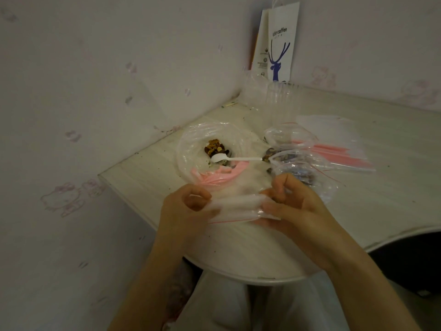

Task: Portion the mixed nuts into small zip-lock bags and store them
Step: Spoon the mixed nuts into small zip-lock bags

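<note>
Above the table edge [133, 187], both hands, left hand [188, 206] and right hand [291, 204], pinch a zip-lock bag [238, 206].

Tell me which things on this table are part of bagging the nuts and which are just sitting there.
In use: small zip-lock bag, held by left hand and right hand; big bag of nuts; white spoon; filled bags; stack of empty bags.
Lying about: coffee paper bag; clear plastic cups.

Both bare forearms come up from the bottom edge, the left from 7 o'clock and the right from 5 o'clock, converging. The left hand [188, 206] and the right hand [296, 204], at its 3 o'clock, have curled fingers, each pinching one end of a small clear zip-lock bag with a red seal line [238, 209].
</note>
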